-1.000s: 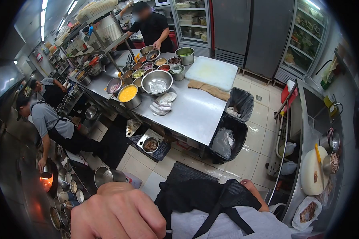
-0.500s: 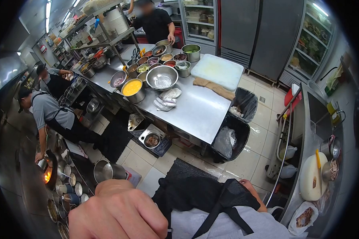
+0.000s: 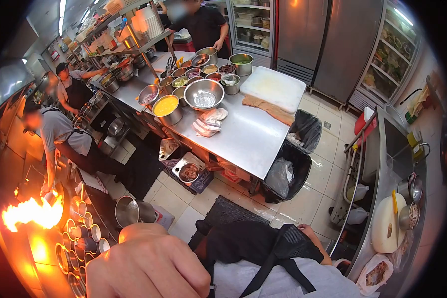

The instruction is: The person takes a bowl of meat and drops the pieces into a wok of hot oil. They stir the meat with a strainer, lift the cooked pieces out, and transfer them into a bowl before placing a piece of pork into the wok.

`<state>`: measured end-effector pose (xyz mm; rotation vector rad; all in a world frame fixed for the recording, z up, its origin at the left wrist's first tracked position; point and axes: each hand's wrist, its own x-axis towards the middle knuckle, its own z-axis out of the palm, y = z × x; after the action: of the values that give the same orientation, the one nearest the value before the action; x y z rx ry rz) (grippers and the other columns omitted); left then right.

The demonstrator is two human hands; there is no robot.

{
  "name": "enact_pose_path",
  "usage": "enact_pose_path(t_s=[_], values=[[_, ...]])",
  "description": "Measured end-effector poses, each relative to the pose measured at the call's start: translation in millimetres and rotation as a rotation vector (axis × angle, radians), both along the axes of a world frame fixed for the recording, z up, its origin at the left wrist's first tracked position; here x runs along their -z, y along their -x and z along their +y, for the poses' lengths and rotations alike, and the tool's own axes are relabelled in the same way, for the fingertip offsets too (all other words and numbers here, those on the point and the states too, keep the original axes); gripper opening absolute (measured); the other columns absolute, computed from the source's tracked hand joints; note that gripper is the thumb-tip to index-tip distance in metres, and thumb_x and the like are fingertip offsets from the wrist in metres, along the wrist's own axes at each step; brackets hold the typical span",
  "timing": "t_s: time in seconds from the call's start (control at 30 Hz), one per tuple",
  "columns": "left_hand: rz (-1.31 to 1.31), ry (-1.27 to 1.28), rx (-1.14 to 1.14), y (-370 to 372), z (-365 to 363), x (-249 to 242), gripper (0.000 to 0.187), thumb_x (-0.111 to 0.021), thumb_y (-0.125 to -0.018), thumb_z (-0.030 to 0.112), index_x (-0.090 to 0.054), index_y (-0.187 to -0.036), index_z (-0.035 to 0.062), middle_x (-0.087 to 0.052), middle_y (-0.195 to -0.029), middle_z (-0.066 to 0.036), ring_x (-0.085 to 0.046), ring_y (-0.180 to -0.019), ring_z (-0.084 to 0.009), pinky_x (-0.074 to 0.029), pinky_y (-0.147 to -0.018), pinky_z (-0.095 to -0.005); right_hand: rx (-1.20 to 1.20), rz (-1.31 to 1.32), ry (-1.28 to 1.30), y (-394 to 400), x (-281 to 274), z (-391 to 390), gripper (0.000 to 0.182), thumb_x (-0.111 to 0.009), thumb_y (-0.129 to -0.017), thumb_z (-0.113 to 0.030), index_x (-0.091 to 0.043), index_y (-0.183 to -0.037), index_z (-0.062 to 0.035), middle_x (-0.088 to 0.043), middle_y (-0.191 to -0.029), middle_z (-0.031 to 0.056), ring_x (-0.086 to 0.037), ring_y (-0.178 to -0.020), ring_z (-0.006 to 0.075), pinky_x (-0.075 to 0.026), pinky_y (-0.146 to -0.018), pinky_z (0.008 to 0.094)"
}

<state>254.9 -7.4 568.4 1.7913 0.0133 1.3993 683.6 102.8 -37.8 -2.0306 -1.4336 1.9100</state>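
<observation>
The left hand [image 3: 149,263] is large at the bottom left of the frame. Its fingers are bent close together, like a fist; I cannot tell if something is inside it. The right hand [image 3: 308,231] is at the lower right of the centre, beside the black apron [image 3: 243,243], and is partly hidden, so I cannot tell if it is wide or narrow.

The metal pot [image 3: 127,211] is the thing nearest to the left hand, just above it in the lower left of the frame.

At the centre is the metal desk [image 3: 253,139]. On it are the wide metal bowl [image 3: 203,103], the pot with yellow content [image 3: 166,107] and, below the bowl, the striped white cloth [image 3: 208,124]. The white cutting board [image 3: 274,87] lies at the far right end of the desk, with the brown cloth [image 3: 268,110] along its near edge. Below the right end of the desk stand two black bins [image 3: 300,181], lined with plastic.

At the left, a person in a grey shirt [image 3: 72,129] reaches down near the high flames [image 3: 35,213]. At the top, another person in black [image 3: 203,25] stands behind the desk, one hand at a pot [image 3: 207,51].
</observation>
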Motion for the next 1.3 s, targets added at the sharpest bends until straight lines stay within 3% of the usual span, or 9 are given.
enact_pose_path(t_s=[0.37,0.6,0.87,1.3], values=[[-0.095,-0.216,-0.059,-3,0,9,0.015,-0.060,-0.084,0.003,-0.053,-0.072,0.0085,-0.068,-0.072,-0.008,-0.058,-0.056,-0.0141,-0.033,-0.047,-0.0238,-0.009,-0.013,-0.011,9,-13,4,0.018,-0.055,-0.092,-0.013,-0.057,-0.109,-0.0068,-0.063,-0.084,0.0110,-0.060,-0.064,0.0200,-0.051,-0.051,0.0362],[-0.033,-0.117,-0.039,-1,-4,4,0.014,-0.060,-0.084,0.003,-0.053,-0.072,0.0078,-0.068,-0.072,-0.008,-0.058,-0.056,-0.0138,-0.033,-0.047,-0.0232,-0.065,0.007,-0.061,9,-10,5,0.015,-0.055,-0.092,-0.012,-0.057,-0.106,-0.0066,-0.063,-0.083,0.0111,-0.061,-0.066,0.0200,-0.050,-0.051,0.0350],[-0.088,-0.290,-0.042,-3,-1,7,0.014,-0.059,-0.084,0.003,-0.054,-0.071,0.0065,-0.068,-0.073,-0.008,-0.059,-0.060,-0.0152,-0.033,-0.047,-0.0236,-0.023,0.021,-0.024,8,-6,2,0.015,-0.055,-0.093,-0.013,-0.057,-0.106,-0.0072,-0.064,-0.084,0.0117,-0.062,-0.067,0.0206,-0.050,-0.052,0.0350],[-0.046,-0.133,-0.036,-8,-11,4,0.015,-0.060,-0.083,0.000,-0.054,-0.071,0.0072,-0.067,-0.071,-0.008,-0.057,-0.054,-0.0140,-0.032,-0.045,-0.0235,-0.046,-0.004,-0.039,1,-12,-3,0.016,-0.055,-0.093,-0.013,-0.057,-0.107,-0.0073,-0.063,-0.083,0.0110,-0.062,-0.067,0.0213,-0.052,-0.052,0.0366]])
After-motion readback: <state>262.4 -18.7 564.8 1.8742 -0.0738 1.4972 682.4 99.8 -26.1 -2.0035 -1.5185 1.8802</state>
